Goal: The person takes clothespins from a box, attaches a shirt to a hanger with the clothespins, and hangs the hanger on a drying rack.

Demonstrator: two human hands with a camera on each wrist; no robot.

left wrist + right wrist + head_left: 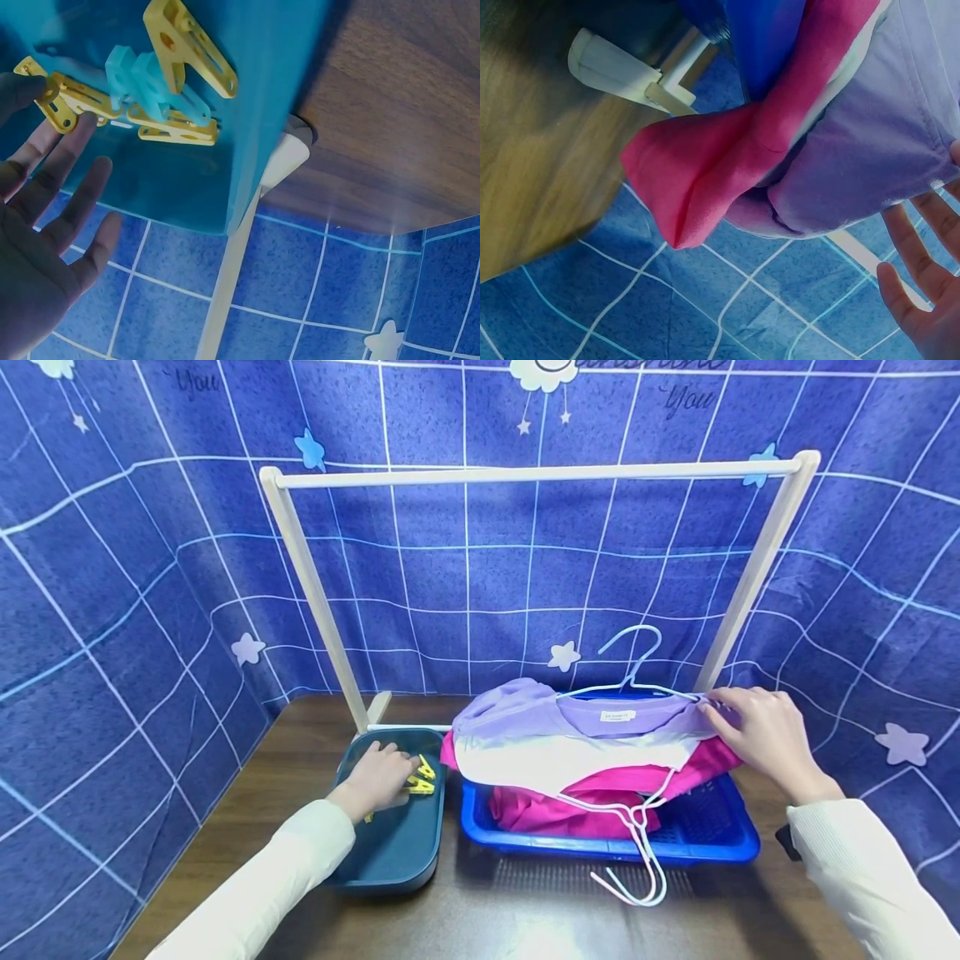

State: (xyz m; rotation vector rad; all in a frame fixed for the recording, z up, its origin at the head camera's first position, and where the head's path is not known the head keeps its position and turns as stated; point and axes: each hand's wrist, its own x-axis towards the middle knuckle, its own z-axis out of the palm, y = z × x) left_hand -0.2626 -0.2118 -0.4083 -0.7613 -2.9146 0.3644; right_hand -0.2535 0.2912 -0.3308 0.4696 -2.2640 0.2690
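My left hand (377,775) reaches into a dark teal bin (390,858). Thumb and fingertips pinch a yellow clothespin (63,118) in the left wrist view. More yellow clothespins (196,52) and pale teal ones (139,81) lie beside it. On the other side, my right hand (767,735) grips the shoulder of a purple and white shirt (517,762), thumb in front and other fingers behind. A light blue hanger (628,675) runs inside its neckline, hook upward. Under the shirt, bright pink clothing (540,810) lies over a blue basket (480,827).
Two more hangers (637,835) hang over the basket's front edge, hooks toward me. A white drying rack (540,473) spans behind both containers, its left post (318,597) standing behind the bin. All stand on a brown wooden table (262,768) before a blue checked cloth.
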